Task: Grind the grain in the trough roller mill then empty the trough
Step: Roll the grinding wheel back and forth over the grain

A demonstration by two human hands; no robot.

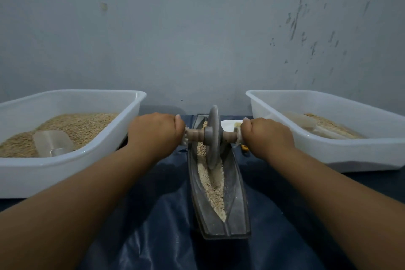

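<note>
The grinding is under way: the person's left hand [156,130] and right hand [266,133] each have their fingers curled tight round an end of the wooden axle [229,136], one on either side of the stone wheel [213,136], which stands upright in the far half of the trough [237,210]. The grain [213,190] lies along the trough's groove, cracked and pale on the near side of the wheel, with a little more showing beyond it. Left of the trough sits a white tub [32,175] heaped with whole grain and a clear scoop [52,142]; right of the trough is a second tub [359,151] holding far less. To my eye the next move is a firm, even pull of the wheel back along the groove toward the trough's near tip, keeping it upright so nothing spills; emptying comes later
</note>
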